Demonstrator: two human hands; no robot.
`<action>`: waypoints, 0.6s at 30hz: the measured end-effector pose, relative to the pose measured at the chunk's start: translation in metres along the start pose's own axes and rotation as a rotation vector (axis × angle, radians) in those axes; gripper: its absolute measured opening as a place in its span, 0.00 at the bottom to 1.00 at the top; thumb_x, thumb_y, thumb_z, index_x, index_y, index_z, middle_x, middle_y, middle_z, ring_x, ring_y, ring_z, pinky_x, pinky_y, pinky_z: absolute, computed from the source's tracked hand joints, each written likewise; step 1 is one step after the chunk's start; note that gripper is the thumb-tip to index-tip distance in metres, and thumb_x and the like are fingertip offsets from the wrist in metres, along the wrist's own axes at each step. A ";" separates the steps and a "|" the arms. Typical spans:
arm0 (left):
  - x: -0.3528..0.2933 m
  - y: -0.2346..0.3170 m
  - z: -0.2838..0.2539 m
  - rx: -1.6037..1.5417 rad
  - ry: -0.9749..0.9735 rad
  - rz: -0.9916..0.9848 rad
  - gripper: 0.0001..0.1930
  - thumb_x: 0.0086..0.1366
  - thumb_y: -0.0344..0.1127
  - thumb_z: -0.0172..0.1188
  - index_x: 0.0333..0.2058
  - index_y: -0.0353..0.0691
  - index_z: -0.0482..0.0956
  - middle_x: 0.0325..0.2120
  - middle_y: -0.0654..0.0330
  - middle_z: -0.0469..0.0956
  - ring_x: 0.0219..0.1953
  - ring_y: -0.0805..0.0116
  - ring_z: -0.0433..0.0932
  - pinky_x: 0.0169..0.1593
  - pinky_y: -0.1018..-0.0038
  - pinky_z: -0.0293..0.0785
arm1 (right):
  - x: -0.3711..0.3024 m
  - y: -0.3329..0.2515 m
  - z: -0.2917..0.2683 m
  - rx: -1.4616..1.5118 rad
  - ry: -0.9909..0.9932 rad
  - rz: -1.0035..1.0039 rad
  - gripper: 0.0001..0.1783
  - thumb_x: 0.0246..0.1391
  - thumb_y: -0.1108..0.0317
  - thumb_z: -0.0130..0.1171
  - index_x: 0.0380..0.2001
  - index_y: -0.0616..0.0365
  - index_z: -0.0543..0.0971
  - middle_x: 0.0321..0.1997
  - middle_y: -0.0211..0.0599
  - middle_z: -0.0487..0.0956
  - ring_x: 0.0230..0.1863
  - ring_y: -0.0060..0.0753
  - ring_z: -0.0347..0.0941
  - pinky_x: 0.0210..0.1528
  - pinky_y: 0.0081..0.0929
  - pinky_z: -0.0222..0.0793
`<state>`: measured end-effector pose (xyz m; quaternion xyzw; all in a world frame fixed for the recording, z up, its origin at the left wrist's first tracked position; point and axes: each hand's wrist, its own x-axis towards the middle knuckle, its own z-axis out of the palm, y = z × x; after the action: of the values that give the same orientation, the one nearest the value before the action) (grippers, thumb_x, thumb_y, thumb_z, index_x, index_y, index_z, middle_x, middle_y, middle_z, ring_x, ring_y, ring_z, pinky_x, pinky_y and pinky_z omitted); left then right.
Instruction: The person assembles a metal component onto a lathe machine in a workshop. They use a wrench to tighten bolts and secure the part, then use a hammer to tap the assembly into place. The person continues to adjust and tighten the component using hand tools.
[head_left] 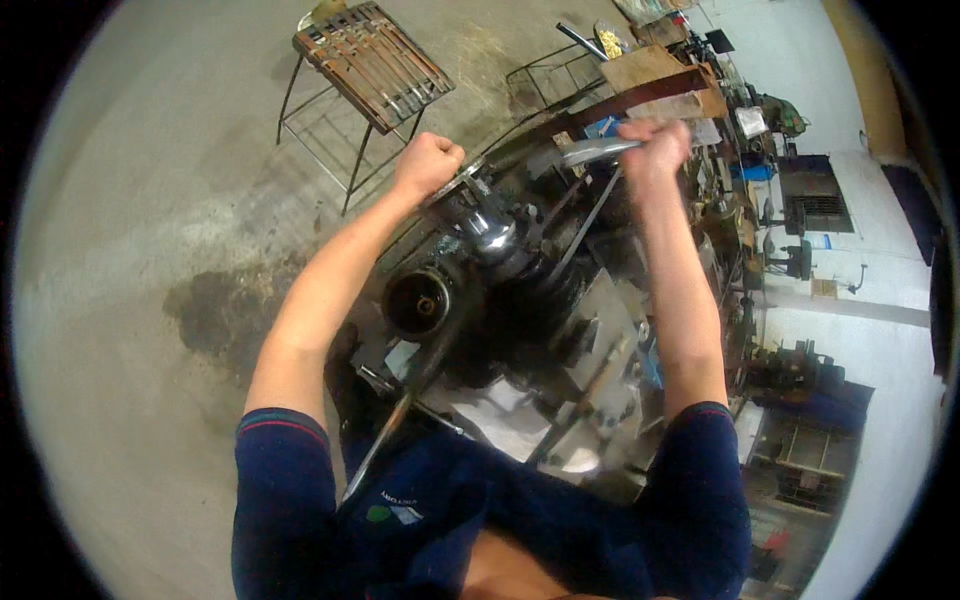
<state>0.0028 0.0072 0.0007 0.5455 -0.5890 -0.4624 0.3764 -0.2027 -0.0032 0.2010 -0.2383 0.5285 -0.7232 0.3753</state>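
Observation:
My left hand (430, 166) is closed in a fist at the far left side of a dark, oily machine (520, 300). It is close to a flat metal edge (458, 186) of the machine, and what its fingers hold, if anything, is hidden. My right hand (658, 148), smeared by motion, is closed around the right end of a shiny metal lever-like piece (598, 150). Between my arms lie a rounded, polished metal part (492, 232) and a black round cup-like part (416, 303) with a brassy centre. A long metal rod (378, 445) slants toward my body.
Beyond my left hand, a low metal stand (375, 65) carries a row of long metal bars. A bench (650, 75) at the far right bears cardboard and a bowl of yellowish pieces (610, 42). Several tools and machines line the white wall (820, 250). The floor (150, 300) has dark oil stains.

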 end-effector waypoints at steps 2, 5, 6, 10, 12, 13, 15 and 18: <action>0.000 0.003 0.008 -0.019 -0.021 0.017 0.13 0.48 0.41 0.52 0.23 0.38 0.80 0.18 0.47 0.75 0.23 0.53 0.76 0.30 0.64 0.71 | 0.033 0.002 -0.031 0.042 -0.014 -0.034 0.09 0.46 0.66 0.38 0.17 0.57 0.62 0.15 0.35 0.62 0.14 0.33 0.56 0.19 0.33 0.59; 0.001 0.002 0.000 -0.058 0.020 0.042 0.13 0.47 0.41 0.52 0.22 0.38 0.79 0.18 0.47 0.74 0.23 0.53 0.76 0.30 0.64 0.71 | -0.055 0.082 0.003 0.019 0.002 0.218 0.08 0.43 0.68 0.42 0.15 0.53 0.60 0.14 0.32 0.60 0.16 0.32 0.56 0.21 0.32 0.57; -0.001 -0.001 0.003 -0.096 0.041 0.068 0.13 0.47 0.41 0.52 0.22 0.38 0.79 0.18 0.47 0.74 0.23 0.53 0.76 0.30 0.64 0.71 | -0.058 0.075 0.000 0.142 -0.185 0.342 0.07 0.41 0.70 0.44 0.15 0.52 0.60 0.15 0.30 0.59 0.16 0.28 0.53 0.21 0.30 0.53; 0.001 0.002 -0.001 -0.013 -0.029 0.038 0.13 0.47 0.41 0.52 0.21 0.38 0.80 0.18 0.48 0.75 0.23 0.53 0.76 0.30 0.65 0.71 | -0.080 0.036 -0.001 -0.045 -0.480 0.194 0.05 0.38 0.70 0.48 0.16 0.52 0.64 0.16 0.29 0.62 0.17 0.26 0.56 0.21 0.29 0.55; 0.001 0.003 0.001 -0.003 -0.037 0.021 0.13 0.47 0.42 0.52 0.21 0.40 0.80 0.19 0.49 0.76 0.24 0.54 0.77 0.31 0.65 0.71 | -0.114 0.030 0.000 -0.256 -0.706 0.029 0.05 0.35 0.69 0.53 0.19 0.54 0.68 0.19 0.31 0.68 0.20 0.30 0.63 0.24 0.31 0.60; 0.003 0.000 0.001 0.013 -0.032 0.021 0.13 0.47 0.42 0.52 0.22 0.39 0.80 0.19 0.49 0.76 0.24 0.54 0.77 0.31 0.65 0.72 | -0.128 0.030 0.004 -0.356 -0.822 -0.058 0.07 0.34 0.69 0.56 0.21 0.56 0.71 0.21 0.32 0.71 0.21 0.31 0.67 0.26 0.32 0.63; 0.006 -0.001 0.004 0.035 -0.034 0.027 0.13 0.47 0.42 0.51 0.22 0.39 0.80 0.19 0.49 0.76 0.25 0.53 0.77 0.31 0.65 0.72 | -0.158 0.040 0.012 -0.618 -1.633 -0.619 0.16 0.28 0.63 0.62 0.25 0.56 0.74 0.26 0.35 0.75 0.29 0.36 0.73 0.28 0.33 0.67; 0.005 0.001 -0.003 0.058 -0.030 0.033 0.15 0.48 0.42 0.50 0.20 0.35 0.77 0.15 0.47 0.72 0.21 0.55 0.74 0.29 0.64 0.69 | -0.246 0.056 0.035 -0.651 -2.237 -0.867 0.18 0.25 0.54 0.62 0.18 0.54 0.71 0.23 0.35 0.73 0.29 0.41 0.74 0.26 0.38 0.68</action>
<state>0.0045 0.0014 0.0023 0.5393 -0.6166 -0.4471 0.3592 -0.0123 0.1630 0.1727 -0.9604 -0.0491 -0.0228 0.2732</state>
